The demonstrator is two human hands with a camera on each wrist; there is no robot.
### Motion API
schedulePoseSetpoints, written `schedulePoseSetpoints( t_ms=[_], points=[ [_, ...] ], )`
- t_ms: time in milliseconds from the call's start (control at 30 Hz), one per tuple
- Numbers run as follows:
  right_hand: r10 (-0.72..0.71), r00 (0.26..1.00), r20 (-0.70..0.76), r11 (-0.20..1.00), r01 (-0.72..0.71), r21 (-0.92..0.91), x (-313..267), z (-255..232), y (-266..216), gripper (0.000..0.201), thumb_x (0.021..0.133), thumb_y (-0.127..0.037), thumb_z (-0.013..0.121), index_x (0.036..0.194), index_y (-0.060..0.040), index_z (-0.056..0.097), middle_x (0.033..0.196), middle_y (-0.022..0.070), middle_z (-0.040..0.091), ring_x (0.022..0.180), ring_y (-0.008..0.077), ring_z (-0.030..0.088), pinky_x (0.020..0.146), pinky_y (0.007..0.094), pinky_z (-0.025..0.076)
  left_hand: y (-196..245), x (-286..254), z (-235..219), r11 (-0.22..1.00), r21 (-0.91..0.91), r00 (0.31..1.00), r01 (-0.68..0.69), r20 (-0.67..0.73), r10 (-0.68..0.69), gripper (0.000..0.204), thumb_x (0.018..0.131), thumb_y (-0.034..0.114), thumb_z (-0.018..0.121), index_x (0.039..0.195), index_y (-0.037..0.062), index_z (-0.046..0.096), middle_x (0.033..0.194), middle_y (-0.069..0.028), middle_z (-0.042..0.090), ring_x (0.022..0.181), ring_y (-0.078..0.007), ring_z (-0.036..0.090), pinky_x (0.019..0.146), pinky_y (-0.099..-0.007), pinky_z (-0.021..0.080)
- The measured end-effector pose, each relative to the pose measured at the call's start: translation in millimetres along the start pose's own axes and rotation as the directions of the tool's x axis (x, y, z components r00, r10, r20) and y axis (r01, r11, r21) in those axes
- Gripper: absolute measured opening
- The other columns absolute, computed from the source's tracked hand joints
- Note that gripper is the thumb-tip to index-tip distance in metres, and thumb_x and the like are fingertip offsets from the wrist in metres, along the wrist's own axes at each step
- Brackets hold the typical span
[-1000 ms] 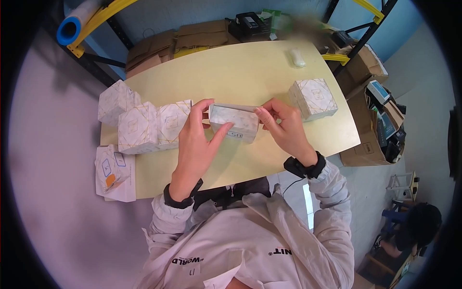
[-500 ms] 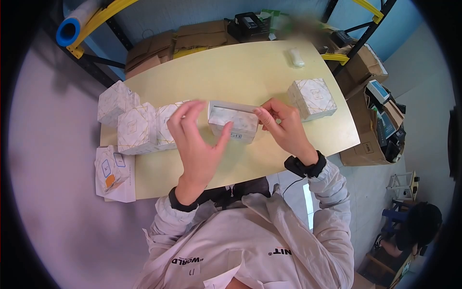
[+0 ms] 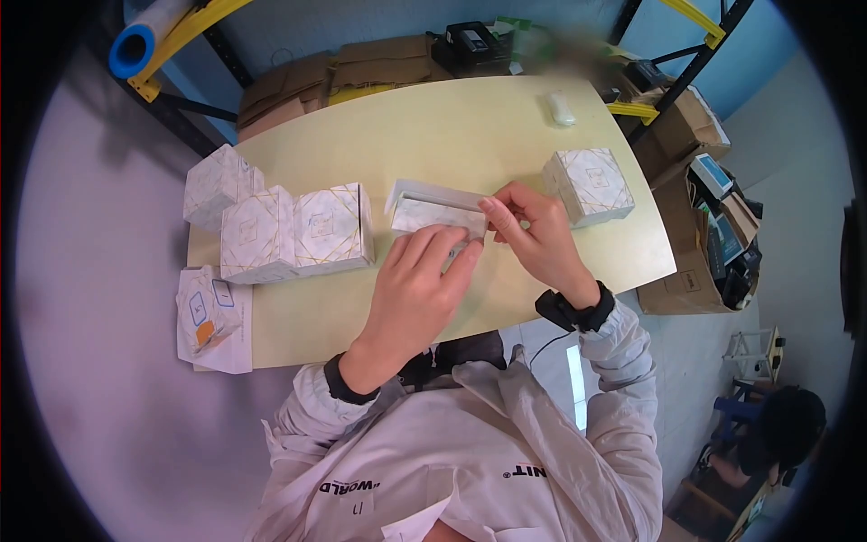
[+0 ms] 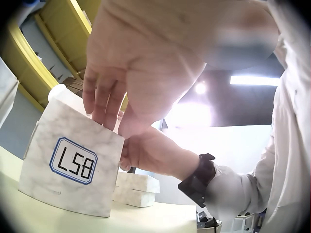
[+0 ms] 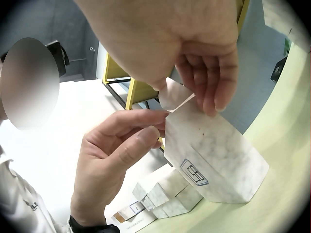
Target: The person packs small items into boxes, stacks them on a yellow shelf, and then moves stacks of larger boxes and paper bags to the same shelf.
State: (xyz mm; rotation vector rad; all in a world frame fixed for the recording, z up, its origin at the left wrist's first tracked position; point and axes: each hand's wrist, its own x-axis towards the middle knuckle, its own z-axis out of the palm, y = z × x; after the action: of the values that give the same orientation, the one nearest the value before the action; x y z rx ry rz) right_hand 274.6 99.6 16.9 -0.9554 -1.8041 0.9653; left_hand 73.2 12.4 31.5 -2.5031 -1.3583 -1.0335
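We steady the marbled box [image 3: 432, 215] upright at mid-table [image 3: 470, 135], our left hand [image 3: 417, 289] laying nearly straight fingers on its near face while our right hand [image 3: 533, 230] pinches the top flap, presumably to keep it from sliding.

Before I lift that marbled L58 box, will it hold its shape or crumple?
The L58 box looks like thin folded card with an open top flap, so probably light and easily dented. Both hands, left hand and right hand, touch it; its flat base seems unlikely to roll.

Pale grey hoodie [image 3: 470, 452] — black lettering on chest — black wrist straps [image 3: 571, 312].
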Motion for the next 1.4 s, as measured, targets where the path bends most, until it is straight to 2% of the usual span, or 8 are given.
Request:
schedulePoseSetpoints(
  t_ms=[500,600,700,767,800,1000,1333,1400],
  points=[
    [-0.126,0.991,0.044,0.989,0.129,-0.073,-1,-5,-3,0.028,0.100,-0.019,0.084,0.103,0.0047,0.071,0.074,0.0083,0.071,0.062,0.0104,0.064,0.057,0.0274,0.050,-5,-3,3,1.000,-0.007,1.000,-0.020,-0.019,0.020,0.034,0.084,0.004,0.073,0.118,-0.0018,0.075,0.119,-0.0109,0.070,0.113,-0.0290,0.069,0.091,-0.0415,0.057],
    [-0.124,0.991,0.041,0.988,0.127,-0.093,-3,-5,-3,0.028,0.100,-0.020,0.084,0.104,0.0047,0.070,0.073,0.0085,0.071,0.061,0.0115,0.064,0.057,0.0279,0.050,-7,-3,3,0.996,-0.093,0.993,0.007,-0.114,-0.018,0.025,0.081,-0.002,0.084,0.105,0.0015,0.077,0.114,-0.0102,0.071,0.104,-0.0307,0.070,0.086,-0.0411,0.058],
    [-0.116,0.992,0.040,0.989,0.119,-0.083,-4,-5,-4,0.028,0.100,-0.019,0.084,0.103,0.0050,0.070,0.074,0.0088,0.072,0.061,0.0118,0.064,0.057,0.0283,0.050,-13,-6,-2,0.976,-0.164,0.955,0.143,-0.237,-0.180,0.032,0.085,0.001,0.086,0.114,0.0011,0.073,0.113,-0.0119,0.069,0.099,-0.0305,0.069,0.086,-0.0392,0.057],
    [-0.074,0.995,0.067,0.992,0.080,-0.097,-5,-8,-7,0.027,0.100,-0.018,0.083,0.107,0.0060,0.071,0.080,0.0093,0.073,0.068,0.0122,0.065,0.062,0.0280,0.051,-24,-4,-7,0.904,-0.261,0.839,0.339,-0.352,-0.416,0.044,0.089,0.005,0.086,0.128,0.0014,0.066,0.112,-0.0117,0.068,0.096,-0.0279,0.066,0.086,-0.0382,0.056],
    [-0.033,0.995,0.094,0.993,0.043,-0.112,-5,-9,-8,0.027,0.101,-0.016,0.082,0.111,0.0069,0.072,0.086,0.0097,0.075,0.074,0.0127,0.067,0.067,0.0278,0.053,-31,-7,-9,0.885,-0.238,0.850,0.401,-0.263,-0.456,0.058,0.093,0.008,0.085,0.143,-0.0002,0.057,0.120,-0.0144,0.071,0.103,-0.0259,0.070,0.089,-0.0374,0.058],
    [-0.091,0.995,0.046,0.993,0.095,-0.075,-5,-3,-4,0.025,0.103,-0.018,0.080,0.104,0.0056,0.071,0.077,0.0101,0.073,0.063,0.0130,0.065,0.059,0.0286,0.051,-42,-9,-8,0.676,-0.439,0.769,0.591,0.054,-0.637,0.049,0.096,0.012,0.082,0.138,-0.0048,0.063,0.125,-0.0241,0.075,0.107,-0.0328,0.076,0.092,-0.0403,0.060],
    [-0.056,0.998,0.039,0.997,0.058,-0.055,-7,-2,-1,0.025,0.103,-0.018,0.080,0.106,0.0051,0.072,0.078,0.0095,0.074,0.064,0.0120,0.065,0.059,0.0277,0.050,-44,-9,-5,0.755,-0.437,0.798,0.488,-0.125,-0.589,0.043,0.090,0.007,0.087,0.130,0.0006,0.071,0.113,-0.0155,0.079,0.099,-0.0267,0.077,0.086,-0.0364,0.060],
    [-0.013,0.995,0.103,0.993,0.025,-0.115,-7,-6,-3,0.023,0.108,-0.016,0.073,0.111,0.0069,0.070,0.088,0.0077,0.074,0.076,0.0115,0.070,0.067,0.0271,0.058,-43,-8,-7,0.749,-0.436,0.791,0.498,-0.126,-0.599,0.043,0.091,0.005,0.087,0.131,-0.0003,0.073,0.113,-0.0136,0.080,0.101,-0.0196,0.075,0.088,-0.0324,0.059]
  ],
)
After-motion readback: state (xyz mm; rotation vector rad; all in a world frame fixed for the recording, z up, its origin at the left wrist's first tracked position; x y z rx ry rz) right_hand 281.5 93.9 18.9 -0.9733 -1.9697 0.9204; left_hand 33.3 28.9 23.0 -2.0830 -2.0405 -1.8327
